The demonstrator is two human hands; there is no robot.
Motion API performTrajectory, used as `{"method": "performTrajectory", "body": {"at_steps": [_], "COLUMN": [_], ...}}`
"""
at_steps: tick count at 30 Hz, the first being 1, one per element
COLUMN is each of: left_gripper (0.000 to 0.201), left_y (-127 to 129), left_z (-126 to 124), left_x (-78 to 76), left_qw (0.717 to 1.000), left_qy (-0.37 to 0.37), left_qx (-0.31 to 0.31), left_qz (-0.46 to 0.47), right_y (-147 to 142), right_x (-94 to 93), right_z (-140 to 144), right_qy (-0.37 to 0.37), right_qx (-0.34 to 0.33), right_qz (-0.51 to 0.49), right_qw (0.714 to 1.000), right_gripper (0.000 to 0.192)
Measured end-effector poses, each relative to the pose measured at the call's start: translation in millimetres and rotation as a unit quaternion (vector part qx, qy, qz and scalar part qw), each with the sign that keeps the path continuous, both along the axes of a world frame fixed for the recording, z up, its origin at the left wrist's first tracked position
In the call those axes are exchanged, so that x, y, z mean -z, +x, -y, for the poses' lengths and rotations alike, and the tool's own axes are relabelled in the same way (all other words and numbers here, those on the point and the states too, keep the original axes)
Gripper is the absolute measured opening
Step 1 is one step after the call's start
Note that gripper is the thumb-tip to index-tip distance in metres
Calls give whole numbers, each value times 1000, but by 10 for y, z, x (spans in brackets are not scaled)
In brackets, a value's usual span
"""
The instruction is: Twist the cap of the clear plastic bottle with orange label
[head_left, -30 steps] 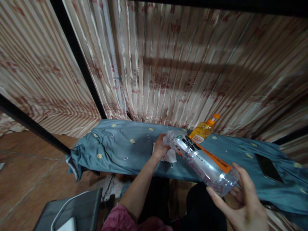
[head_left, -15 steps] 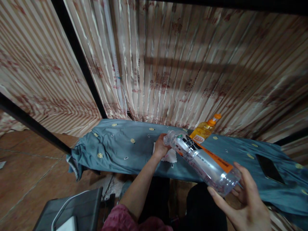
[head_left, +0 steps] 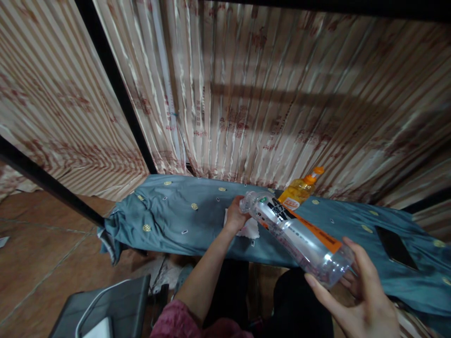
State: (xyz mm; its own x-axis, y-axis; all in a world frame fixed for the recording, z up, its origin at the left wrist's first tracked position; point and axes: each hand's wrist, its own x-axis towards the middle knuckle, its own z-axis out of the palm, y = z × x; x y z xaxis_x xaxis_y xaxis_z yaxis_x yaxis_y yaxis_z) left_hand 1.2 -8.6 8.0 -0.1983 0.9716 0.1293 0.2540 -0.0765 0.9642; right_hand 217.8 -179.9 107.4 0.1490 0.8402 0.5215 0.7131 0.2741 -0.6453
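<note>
Gripping a tilted clear bottle (head_left: 299,239) (base), right hand (head_left: 362,300); left hand (head_left: 235,217) clasps its neck.

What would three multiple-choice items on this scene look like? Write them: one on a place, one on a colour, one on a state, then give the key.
1. Where does the yellow bottle stand?
A. on the blue-grey cloth, by the curtain
B. on the floor
C. on the dark phone

2. What colour is the yellow bottle's cap?
A. green
B. orange
C. white

3. How is the clear bottle held?
A. upright
B. tilted, base in the right hand, neck toward the left hand
C. lying flat on the cloth

Key: 1 A, it stands on the cloth against the curtain. 2 B, the spout cap is orange. 3 B, the base rests in the right hand's fingers while the left hand, on a white tissue, is at the neck.
</note>
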Motion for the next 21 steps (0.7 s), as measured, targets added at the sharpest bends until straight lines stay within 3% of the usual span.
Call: {"method": "performTrajectory", "body": {"at_steps": [15,21], "left_gripper": [53,52], "left_y": [-3,-6], "left_z": [-19,4], "left_x": [50,-3], "left_qw": [1000,1000], "left_qy": [5,1], "left_qx": [0,-1], "left_qz": [-5,-7], "right_y": [-4,-20], "right_x": [-8,-22], "right_z": [2,-11], "right_qy": [11,16], "right_qx": [1,3], "right_qz": [19,17], "right_qw": [1000,1000], "right_gripper": [94,94]}}
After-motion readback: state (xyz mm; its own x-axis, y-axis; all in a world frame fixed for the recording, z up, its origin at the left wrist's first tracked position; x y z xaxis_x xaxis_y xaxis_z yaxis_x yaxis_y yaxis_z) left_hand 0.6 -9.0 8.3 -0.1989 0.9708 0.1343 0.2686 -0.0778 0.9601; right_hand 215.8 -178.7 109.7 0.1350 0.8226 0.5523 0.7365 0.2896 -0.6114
